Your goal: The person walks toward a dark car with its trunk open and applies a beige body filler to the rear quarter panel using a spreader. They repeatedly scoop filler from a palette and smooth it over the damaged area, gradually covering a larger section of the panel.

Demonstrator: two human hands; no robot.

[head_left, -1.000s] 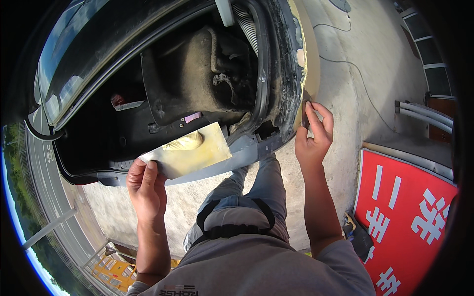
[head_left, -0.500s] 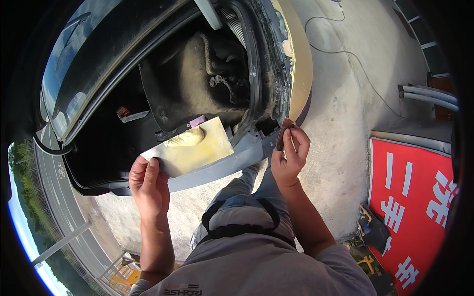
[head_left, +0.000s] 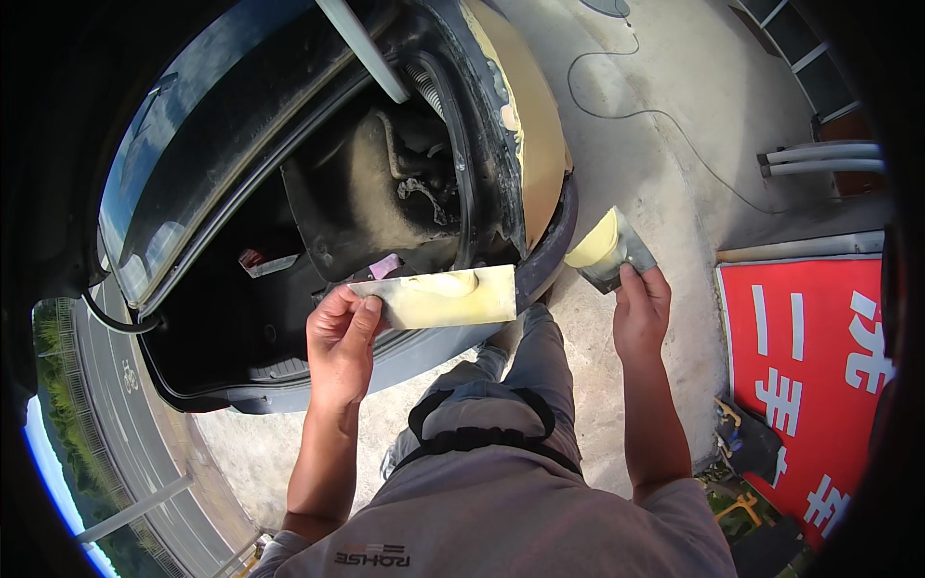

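My left hand [head_left: 342, 342] pinches one end of a flat rectangular board [head_left: 429, 313], held nearly level over the car's rear edge, with a pale yellow lump of paste [head_left: 443, 284] on it. Out past the board's right end, my right hand [head_left: 641, 303] grips a small dark spreader [head_left: 633, 249] with yellow paste [head_left: 595, 241] spread over its blade. Between and beyond the hands is the car's rear corner panel [head_left: 540, 144], partly tan, with a ragged cream patch along its inner edge, beside the open, dusty black luggage compartment [head_left: 222, 347].
A strut [head_left: 361, 48] crosses above the compartment. To the right are a cable [head_left: 713, 164] on the concrete floor [head_left: 626, 164], curved metal tubes [head_left: 819, 159] and a large red sign [head_left: 747, 275]. My legs stand below the bumper; a road [head_left: 145, 405] runs at the far left.
The board has shifted right and levelled. My right hand has left the panel's corner and moved out to the right, turning the spreader so its yellow-coated face shows.
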